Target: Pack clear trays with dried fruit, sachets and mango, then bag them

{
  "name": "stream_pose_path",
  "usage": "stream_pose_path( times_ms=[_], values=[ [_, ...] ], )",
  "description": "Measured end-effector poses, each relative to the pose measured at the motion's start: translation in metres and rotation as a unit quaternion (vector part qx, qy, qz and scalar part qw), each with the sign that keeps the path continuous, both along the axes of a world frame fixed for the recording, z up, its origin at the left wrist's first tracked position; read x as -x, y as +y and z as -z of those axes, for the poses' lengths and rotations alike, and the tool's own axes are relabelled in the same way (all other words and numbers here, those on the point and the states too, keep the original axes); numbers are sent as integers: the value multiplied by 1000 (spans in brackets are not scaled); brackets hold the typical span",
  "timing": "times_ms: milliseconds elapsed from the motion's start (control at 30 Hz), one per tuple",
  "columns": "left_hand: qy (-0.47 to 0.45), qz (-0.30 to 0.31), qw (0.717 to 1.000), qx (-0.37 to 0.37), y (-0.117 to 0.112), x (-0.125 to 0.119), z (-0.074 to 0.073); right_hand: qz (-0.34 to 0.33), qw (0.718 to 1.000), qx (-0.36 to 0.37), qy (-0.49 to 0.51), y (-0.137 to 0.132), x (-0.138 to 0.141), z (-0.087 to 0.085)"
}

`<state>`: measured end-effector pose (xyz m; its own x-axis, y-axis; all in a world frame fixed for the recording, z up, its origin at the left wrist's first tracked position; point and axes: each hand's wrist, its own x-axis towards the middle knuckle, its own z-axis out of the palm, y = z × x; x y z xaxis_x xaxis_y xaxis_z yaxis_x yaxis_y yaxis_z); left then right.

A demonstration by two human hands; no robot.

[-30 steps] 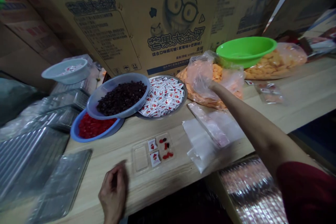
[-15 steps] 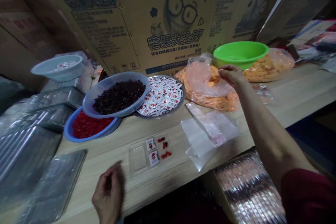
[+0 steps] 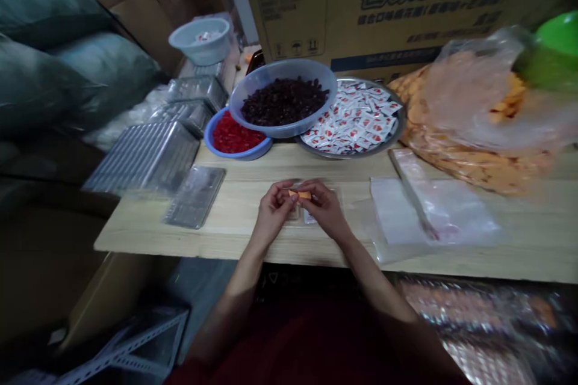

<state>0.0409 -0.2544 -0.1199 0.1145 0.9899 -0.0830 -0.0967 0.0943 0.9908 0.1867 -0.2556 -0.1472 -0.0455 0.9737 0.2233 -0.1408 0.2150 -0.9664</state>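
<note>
Pinches with fingertips of the left hand (image 3: 271, 204) and the right hand (image 3: 329, 210) an orange piece (image 3: 304, 195), with thumbs close together; perhaps two pieces, hard to tell with this blur. Holds it just above the clear tray (image 3: 295, 215), close to the near edge of the wooden table (image 3: 139, 234), and covers much of the tray with both hands, leaving a white packet (image 3: 309, 217) partly in view. Has on the far side a blue bowl (image 3: 253, 153) of red pieces (image 3: 232, 135), partly hidden by a light blue bowl (image 3: 285, 131) of dark pieces (image 3: 286, 102). Has right of these a metal tray (image 3: 336, 156) full of similar packets (image 3: 356, 120), then a clear bag (image 3: 465, 99) of orange pieces. Has nearer on the right some plastic sleeves (image 3: 397, 210), and at left stacked plastic trays (image 3: 144, 156).
</note>
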Motion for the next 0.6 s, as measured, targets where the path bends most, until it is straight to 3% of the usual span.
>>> stream_pose_path(
  times_ms=[133, 233, 300, 467, 600],
  values=[
    [32, -52, 998, -18, 8, 30, 13, -30, 998, 3, -46, -3, -3, 8],
    [106, -96, 988, -50, 15, 47, 24, -9, 998, 33, -43, -8, -20, 5],
    [157, -80, 982, -65, 18, 52, 31, 9, 997, 50, -51, -11, -30, 2],
    [281, 26, 954, -102, 16, 41, 40, 26, 994, 59, -86, -15, -37, 1],
    [392, -8, 893, -219, 10, 31, 38, 16, 994, 49, -92, -19, -35, 4]
  ],
)
